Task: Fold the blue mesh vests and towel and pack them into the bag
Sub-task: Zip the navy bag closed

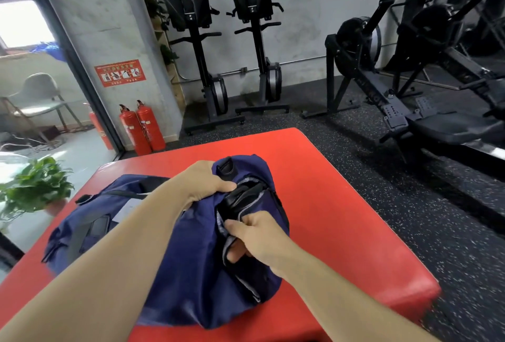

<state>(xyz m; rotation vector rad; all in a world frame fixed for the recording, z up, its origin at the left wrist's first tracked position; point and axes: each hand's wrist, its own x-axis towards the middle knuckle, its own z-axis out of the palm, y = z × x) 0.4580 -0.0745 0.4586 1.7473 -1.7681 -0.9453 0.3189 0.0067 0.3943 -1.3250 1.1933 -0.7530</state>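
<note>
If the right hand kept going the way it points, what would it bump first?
Most likely the black thing just inside the open mouth of the bag. The right hand grips the grey-lined rim there, so it is close, though depth is unclear.

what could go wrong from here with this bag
The black strap lies across the mouth of the navy duffel bag and may snag whatever goes in. The left hand and the right hand both grip the mouth's edges, so letting go could let the limp fabric collapse shut. The bag lies near the red pad's front edge and might slide off.
</note>
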